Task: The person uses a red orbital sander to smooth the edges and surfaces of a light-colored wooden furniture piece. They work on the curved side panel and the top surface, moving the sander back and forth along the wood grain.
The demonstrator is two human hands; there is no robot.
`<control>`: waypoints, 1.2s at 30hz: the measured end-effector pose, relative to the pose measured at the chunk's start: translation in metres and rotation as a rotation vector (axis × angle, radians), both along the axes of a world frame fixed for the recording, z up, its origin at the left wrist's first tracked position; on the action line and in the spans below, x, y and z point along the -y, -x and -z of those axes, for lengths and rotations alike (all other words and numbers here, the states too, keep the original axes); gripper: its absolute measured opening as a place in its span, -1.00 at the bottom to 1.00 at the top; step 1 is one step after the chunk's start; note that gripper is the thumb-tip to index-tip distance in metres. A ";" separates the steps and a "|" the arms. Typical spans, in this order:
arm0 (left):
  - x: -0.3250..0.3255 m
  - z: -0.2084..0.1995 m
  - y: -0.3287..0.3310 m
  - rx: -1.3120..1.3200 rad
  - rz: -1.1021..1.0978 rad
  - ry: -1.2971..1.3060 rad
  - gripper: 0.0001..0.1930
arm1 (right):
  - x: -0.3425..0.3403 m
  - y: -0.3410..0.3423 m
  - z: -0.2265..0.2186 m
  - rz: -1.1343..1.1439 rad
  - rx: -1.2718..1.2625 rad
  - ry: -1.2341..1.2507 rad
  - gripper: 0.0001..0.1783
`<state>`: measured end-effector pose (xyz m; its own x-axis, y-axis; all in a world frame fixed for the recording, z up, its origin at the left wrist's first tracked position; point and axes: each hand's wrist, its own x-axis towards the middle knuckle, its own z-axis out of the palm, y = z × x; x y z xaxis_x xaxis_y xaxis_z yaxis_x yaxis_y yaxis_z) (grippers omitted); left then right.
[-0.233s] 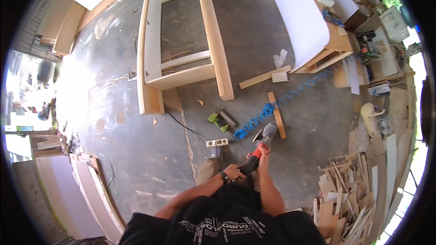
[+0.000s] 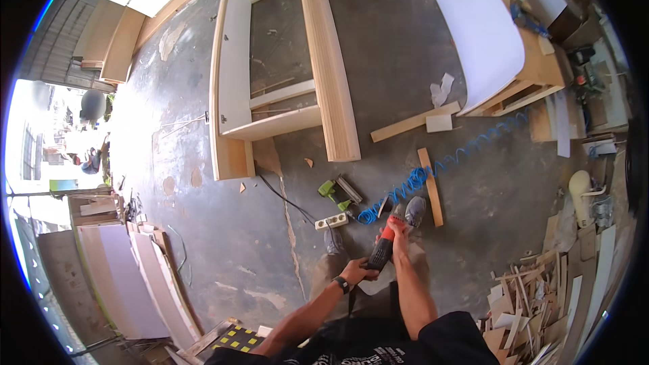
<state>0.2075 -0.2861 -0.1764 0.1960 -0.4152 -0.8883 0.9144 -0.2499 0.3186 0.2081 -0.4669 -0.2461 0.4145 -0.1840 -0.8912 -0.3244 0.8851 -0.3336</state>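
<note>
I hold a red-and-black angle grinder [image 2: 382,253] in front of my body, its disc end pointing forward near my right shoe. My left hand [image 2: 358,272], below a dark wristwatch, is closed round the black rear end of the body. My right hand [image 2: 400,231] grips the red front part, close to the head. The disc [image 2: 385,205] shows as a thin tilted edge left of the head. Part of the tool is hidden by my fingers.
Ahead lie a green nail gun [image 2: 331,192], a white power strip [image 2: 331,222], a coiled blue air hose [image 2: 405,189] and a wooden strip [image 2: 430,186]. A wooden frame [image 2: 331,94] lies beyond. A white curved panel [image 2: 483,34] stands right, wood offcuts [image 2: 527,301] lower right.
My view has tilted and shifted, so the floor things sit lower and farther right. More of my legs and both shoes shows. Both hands keep hold of the angle grinder.
</note>
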 end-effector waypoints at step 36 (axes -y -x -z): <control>0.026 0.291 -0.118 0.976 -0.472 -0.529 -0.56 | 0.104 -0.101 0.317 -0.228 0.236 0.192 -0.19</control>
<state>0.3260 -0.3118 -0.4670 0.9141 0.2494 -0.3196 0.3817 -0.2642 0.8857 0.3089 -0.5711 -0.5633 0.6536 -0.2174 -0.7249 -0.4007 0.7131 -0.5752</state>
